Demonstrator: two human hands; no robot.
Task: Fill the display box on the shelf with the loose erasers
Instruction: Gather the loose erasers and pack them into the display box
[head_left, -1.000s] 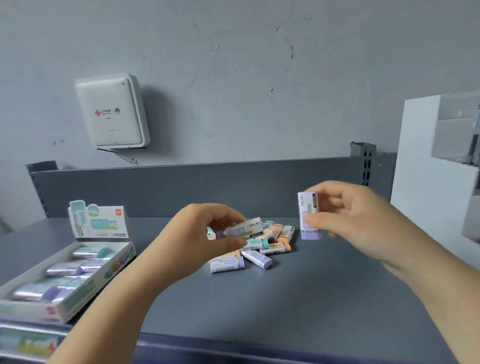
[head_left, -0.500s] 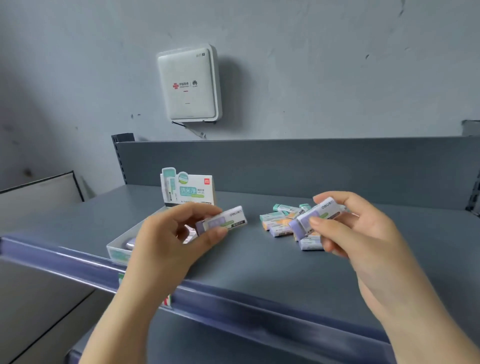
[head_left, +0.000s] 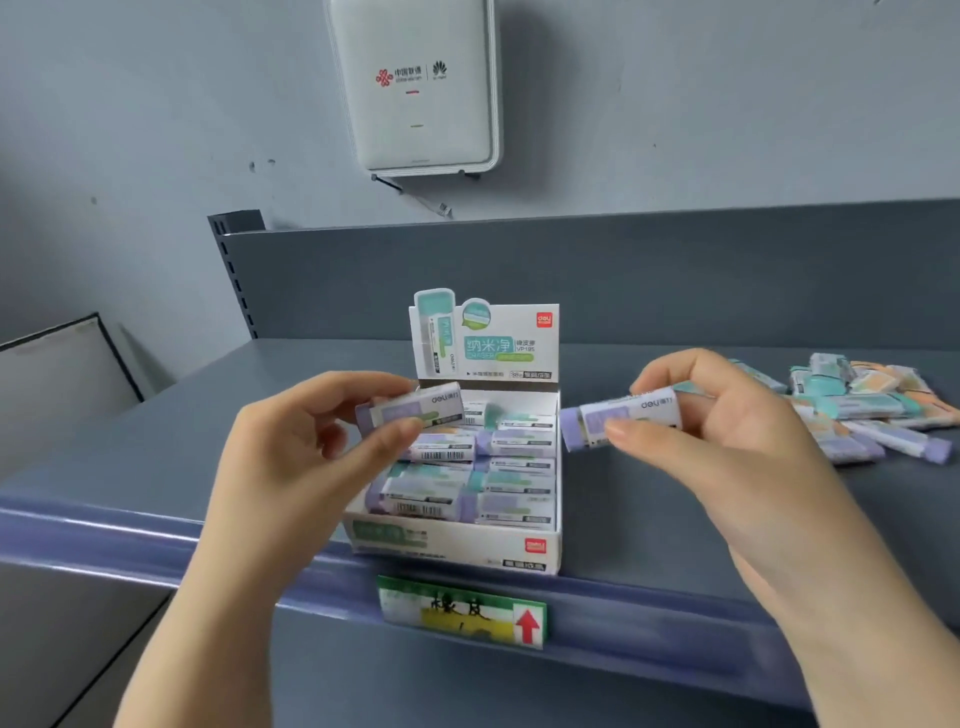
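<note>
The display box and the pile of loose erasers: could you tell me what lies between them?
In the head view, the right hand holding a purple eraser hovers there; below is bare shelf.

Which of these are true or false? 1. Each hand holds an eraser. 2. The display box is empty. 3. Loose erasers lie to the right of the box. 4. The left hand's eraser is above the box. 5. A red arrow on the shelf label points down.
1. True: the left hand and the right hand each pinch one.
2. False: the display box already holds rows of erasers.
3. True: the loose erasers lie there.
4. True: the left eraser is above it.
5. False: the arrow on the shelf label points up.
</note>
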